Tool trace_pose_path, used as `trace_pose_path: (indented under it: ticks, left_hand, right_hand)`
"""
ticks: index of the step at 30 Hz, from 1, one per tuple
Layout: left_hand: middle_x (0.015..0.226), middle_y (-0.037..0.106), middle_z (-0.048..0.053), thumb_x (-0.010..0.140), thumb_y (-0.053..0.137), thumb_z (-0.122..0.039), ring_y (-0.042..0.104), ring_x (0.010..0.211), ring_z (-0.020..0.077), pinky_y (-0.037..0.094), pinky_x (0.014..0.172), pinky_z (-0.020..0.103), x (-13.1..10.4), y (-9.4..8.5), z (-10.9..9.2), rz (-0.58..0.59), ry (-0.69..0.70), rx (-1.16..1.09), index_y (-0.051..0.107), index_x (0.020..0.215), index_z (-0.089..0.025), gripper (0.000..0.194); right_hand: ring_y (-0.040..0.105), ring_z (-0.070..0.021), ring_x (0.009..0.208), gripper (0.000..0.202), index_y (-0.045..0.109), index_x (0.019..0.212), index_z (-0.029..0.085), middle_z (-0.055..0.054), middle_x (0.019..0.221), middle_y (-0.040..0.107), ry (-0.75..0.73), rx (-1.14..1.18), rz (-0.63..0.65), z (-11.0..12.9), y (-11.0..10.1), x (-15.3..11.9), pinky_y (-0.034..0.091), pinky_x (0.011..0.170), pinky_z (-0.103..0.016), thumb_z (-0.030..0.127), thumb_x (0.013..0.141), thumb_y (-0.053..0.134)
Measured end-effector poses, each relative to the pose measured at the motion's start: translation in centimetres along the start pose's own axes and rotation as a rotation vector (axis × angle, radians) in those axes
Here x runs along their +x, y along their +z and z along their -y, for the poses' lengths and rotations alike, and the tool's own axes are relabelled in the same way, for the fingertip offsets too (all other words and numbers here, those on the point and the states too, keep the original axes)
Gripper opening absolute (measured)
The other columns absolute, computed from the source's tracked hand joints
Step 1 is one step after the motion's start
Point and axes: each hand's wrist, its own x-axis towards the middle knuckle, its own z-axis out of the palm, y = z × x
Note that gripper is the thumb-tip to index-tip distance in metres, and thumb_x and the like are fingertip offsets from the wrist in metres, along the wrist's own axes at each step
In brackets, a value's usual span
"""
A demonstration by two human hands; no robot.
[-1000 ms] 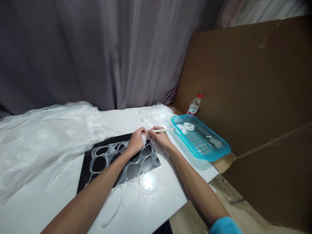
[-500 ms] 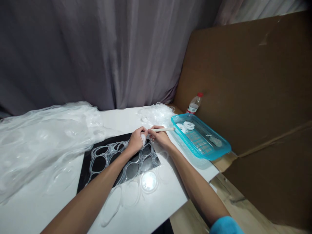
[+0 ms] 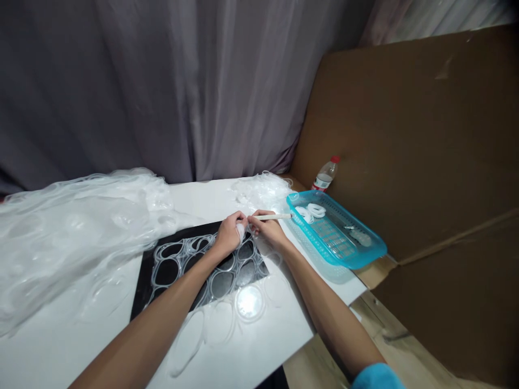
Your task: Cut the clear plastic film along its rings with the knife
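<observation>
A translucent sheet with ring outlines (image 3: 221, 283) lies partly over a black mat (image 3: 140, 294) and the white table. My left hand (image 3: 232, 232) is closed at the mat's upper right, with a small whitish piece (image 3: 240, 232) against its palm. Touching or nearly touching it, my right hand (image 3: 265, 226) grips a thin cream-coloured stick-like tool (image 3: 273, 216), whose rear end points right towards the basket. What the fingertips pinch between the hands is too small to make out.
A blue basket (image 3: 365, 259) with white ring bundles (image 3: 316, 210) stands on the right, a bottle (image 3: 325, 174) behind it. Clear sheets (image 3: 81, 216) are heaped at left, more scraps (image 3: 261, 190) at the back. Cardboard (image 3: 405, 135) rises on the right, a curtain (image 3: 162, 81) behind.
The whole view has shifted slightly. Both hands stay together in nearly the same place, with the same holds.
</observation>
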Motion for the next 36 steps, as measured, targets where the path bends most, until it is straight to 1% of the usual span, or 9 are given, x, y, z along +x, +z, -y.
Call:
trace_pose_path:
  ticks: [7, 13, 24, 32, 36]
  left_hand:
    - [0.062, 0.063, -0.002, 0.094, 0.064, -0.043, 0.053, 0.056, 0.0162, 0.035, 0.059, 0.027, 0.16, 0.04, 0.57, 0.023, 0.016, 0.034, 0.065, 0.083, -0.022, 0.023]
    - [0.064, 0.062, -0.002, 0.094, 0.062, -0.042, 0.052, 0.059, 0.0166, 0.036, 0.060, 0.027, 0.24, 0.01, 0.76, 0.030, 0.027, 0.067, 0.065, 0.083, -0.022, 0.023]
    - [0.062, 0.059, -0.003, 0.095, 0.059, -0.037, 0.051, 0.058, 0.0164, 0.035, 0.060, 0.028, 0.28, 0.04, 0.95, 0.039, 0.046, 0.101, 0.062, 0.082, -0.023, 0.019]
    - [0.063, 0.061, -0.002, 0.093, 0.059, -0.036, 0.052, 0.059, 0.0166, 0.036, 0.060, 0.028, 0.25, 0.04, 0.90, 0.033, 0.046, 0.096, 0.063, 0.082, -0.023, 0.018]
    - [0.065, 0.064, -0.001, 0.093, 0.060, -0.035, 0.054, 0.059, 0.0170, 0.037, 0.060, 0.027, 0.23, 0.03, 0.73, 0.028, 0.036, 0.090, 0.063, 0.081, -0.023, 0.018]
  right_hand:
    - [0.056, -0.0143, 0.050, 0.029, 0.072, 0.077, 0.020, -0.003, 0.063, 0.069, 0.003, -0.024, 0.019, 0.13, -0.04, -0.05, 0.046, 0.049, -0.026, 0.046, 0.084, 0.083]
    - [0.056, -0.0142, 0.051, 0.025, 0.072, 0.079, 0.020, -0.001, 0.062, 0.067, 0.010, -0.056, 0.055, 0.07, -0.14, -0.02, 0.046, 0.050, -0.025, 0.043, 0.087, 0.078]
    - [0.057, -0.0148, 0.053, 0.027, 0.071, 0.080, 0.020, -0.001, 0.062, 0.067, -0.008, -0.099, 0.084, 0.20, -0.20, -0.15, 0.044, 0.052, -0.026, 0.044, 0.091, 0.075]
    - [0.057, -0.0151, 0.054, 0.028, 0.071, 0.080, 0.020, -0.001, 0.063, 0.067, -0.015, -0.106, 0.102, 0.14, -0.28, -0.14, 0.044, 0.054, -0.026, 0.045, 0.093, 0.074]
    - [0.057, -0.0156, 0.055, 0.028, 0.071, 0.080, 0.020, -0.001, 0.063, 0.066, -0.016, -0.113, 0.108, 0.14, -0.29, -0.17, 0.044, 0.054, -0.027, 0.045, 0.093, 0.073]
